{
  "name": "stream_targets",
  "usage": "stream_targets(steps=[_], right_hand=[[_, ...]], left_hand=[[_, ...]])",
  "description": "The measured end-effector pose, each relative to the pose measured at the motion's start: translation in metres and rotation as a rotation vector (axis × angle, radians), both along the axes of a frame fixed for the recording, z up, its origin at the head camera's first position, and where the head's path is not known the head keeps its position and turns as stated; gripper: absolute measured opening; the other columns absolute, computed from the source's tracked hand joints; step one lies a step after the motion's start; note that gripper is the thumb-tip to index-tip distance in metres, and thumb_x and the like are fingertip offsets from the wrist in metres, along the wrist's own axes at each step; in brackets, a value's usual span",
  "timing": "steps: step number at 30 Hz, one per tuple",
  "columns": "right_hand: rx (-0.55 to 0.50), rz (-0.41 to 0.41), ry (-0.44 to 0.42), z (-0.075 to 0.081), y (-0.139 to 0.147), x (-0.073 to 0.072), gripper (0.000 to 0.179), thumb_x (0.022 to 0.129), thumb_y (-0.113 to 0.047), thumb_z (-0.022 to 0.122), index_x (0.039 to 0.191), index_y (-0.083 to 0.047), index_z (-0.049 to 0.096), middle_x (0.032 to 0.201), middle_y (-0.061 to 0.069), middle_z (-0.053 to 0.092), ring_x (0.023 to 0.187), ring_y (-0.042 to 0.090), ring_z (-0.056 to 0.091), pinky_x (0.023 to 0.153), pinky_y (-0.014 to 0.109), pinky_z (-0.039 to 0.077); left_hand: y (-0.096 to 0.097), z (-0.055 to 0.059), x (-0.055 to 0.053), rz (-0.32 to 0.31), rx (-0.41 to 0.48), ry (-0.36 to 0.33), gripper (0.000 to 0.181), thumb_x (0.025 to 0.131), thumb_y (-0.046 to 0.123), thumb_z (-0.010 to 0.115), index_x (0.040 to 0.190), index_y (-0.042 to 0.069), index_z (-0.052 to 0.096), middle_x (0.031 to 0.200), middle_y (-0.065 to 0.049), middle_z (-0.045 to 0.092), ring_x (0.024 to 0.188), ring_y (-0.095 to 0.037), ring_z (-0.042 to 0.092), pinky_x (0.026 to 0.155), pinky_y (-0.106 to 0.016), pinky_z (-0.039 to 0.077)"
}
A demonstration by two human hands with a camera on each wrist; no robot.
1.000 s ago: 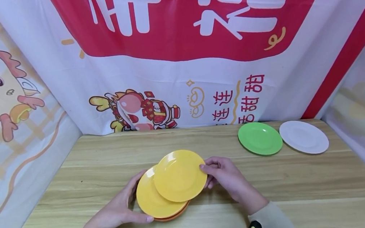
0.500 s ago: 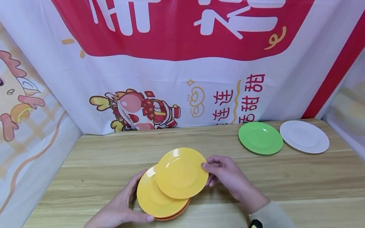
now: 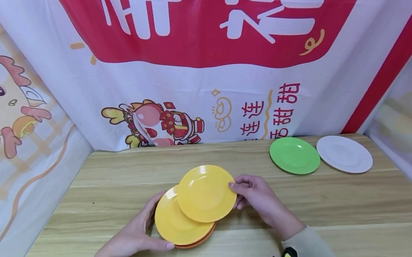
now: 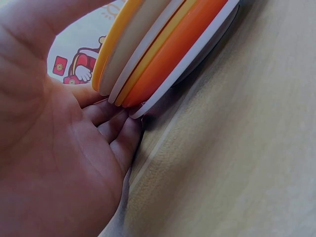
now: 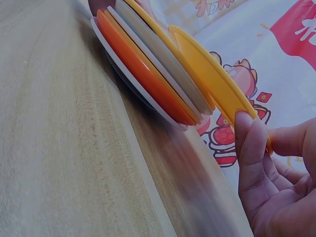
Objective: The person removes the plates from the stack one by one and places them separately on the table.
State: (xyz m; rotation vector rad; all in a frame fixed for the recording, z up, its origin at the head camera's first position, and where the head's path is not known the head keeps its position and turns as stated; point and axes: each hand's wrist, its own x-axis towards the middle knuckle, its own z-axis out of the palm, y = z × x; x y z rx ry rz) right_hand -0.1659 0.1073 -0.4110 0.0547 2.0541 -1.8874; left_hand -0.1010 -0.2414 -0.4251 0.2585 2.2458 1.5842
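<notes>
My right hand (image 3: 255,195) pinches the right rim of a yellow plate (image 3: 206,193), thumb on top and fingers below. That plate overlaps a second yellow plate (image 3: 175,225), the top one of a stack. In the right wrist view the held plate (image 5: 215,74) is tilted against the stack, its near rim raised. Orange, white, yellow and beige edges show in the plate stack (image 4: 170,64) in the left wrist view. My left hand (image 3: 138,234) holds the stack from its left, with the thumb at the near rim and the fingers curled round the far side.
A green plate (image 3: 294,156) and a white plate (image 3: 344,154) lie side by side at the back right of the wooden table (image 3: 331,211). Printed cloth (image 3: 201,80) hangs along the table's back edge and both sides.
My right hand and its yellow plate have shifted slightly up and to the right, uncovering a little more of the plate beneath. The left hand and the stack have hardly moved.
</notes>
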Motion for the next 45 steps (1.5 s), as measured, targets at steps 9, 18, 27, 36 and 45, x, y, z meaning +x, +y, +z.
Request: stream_targets(steps=[9, 18, 27, 36, 45], right_hand=[[-0.002, -0.010, 0.001, 0.0003, 0.0005, 0.0004, 0.027, 0.106, -0.021, 0.069, 0.121, 0.002, 0.069, 0.084, 0.007, 0.075, 0.068, 0.016, 0.067, 0.065, 0.026, 0.059], [-0.021, -0.029, 0.000, -0.0006, -0.0001, 0.0002, 0.026, 0.105, -0.019, 0.069, 0.121, 0.002, 0.070, 0.084, 0.007, 0.075, 0.067, 0.015, 0.066, 0.063, 0.024, 0.059], [-0.027, -0.057, 0.007, -0.0023, 0.0008, -0.0004, 0.025, 0.105, -0.018, 0.069, 0.121, 0.001, 0.070, 0.085, 0.007, 0.074, 0.068, 0.015, 0.065, 0.062, 0.024, 0.058], [-0.023, -0.068, 0.014, -0.0019, 0.0018, -0.0006, 0.026, 0.105, -0.019, 0.069, 0.121, 0.001, 0.071, 0.084, 0.007, 0.074, 0.069, 0.016, 0.065, 0.063, 0.024, 0.058], [-0.034, -0.069, 0.014, -0.0015, 0.0041, -0.0018, 0.027, 0.105, -0.019, 0.069, 0.123, 0.002, 0.070, 0.084, 0.007, 0.074, 0.070, 0.016, 0.066, 0.063, 0.024, 0.058]], left_hand=[[0.0009, 0.0010, 0.0004, 0.003, -0.003, -0.002, 0.121, 0.075, 0.024, 0.098, 0.170, 0.029, 0.022, 0.180, -0.005, 0.022, 0.168, -0.038, 0.009, 0.131, -0.072, 0.001], [0.0011, 0.0014, 0.0015, 0.009, 0.001, -0.016, 0.121, 0.075, 0.023, 0.098, 0.170, 0.031, 0.022, 0.180, -0.005, 0.021, 0.168, -0.037, 0.008, 0.130, -0.072, 0.000], [0.0009, 0.0016, 0.0014, 0.006, -0.005, -0.014, 0.123, 0.075, 0.024, 0.098, 0.171, 0.029, 0.020, 0.180, -0.006, 0.020, 0.168, -0.038, 0.007, 0.131, -0.071, 0.001], [0.0016, 0.0028, 0.0014, 0.010, -0.006, -0.024, 0.123, 0.075, 0.024, 0.098, 0.171, 0.029, 0.020, 0.181, -0.006, 0.020, 0.168, -0.038, 0.007, 0.131, -0.071, 0.000], [0.0020, 0.0029, 0.0010, 0.006, -0.008, -0.014, 0.121, 0.075, 0.025, 0.098, 0.169, 0.032, 0.022, 0.180, -0.004, 0.022, 0.168, -0.037, 0.008, 0.131, -0.071, 0.001]])
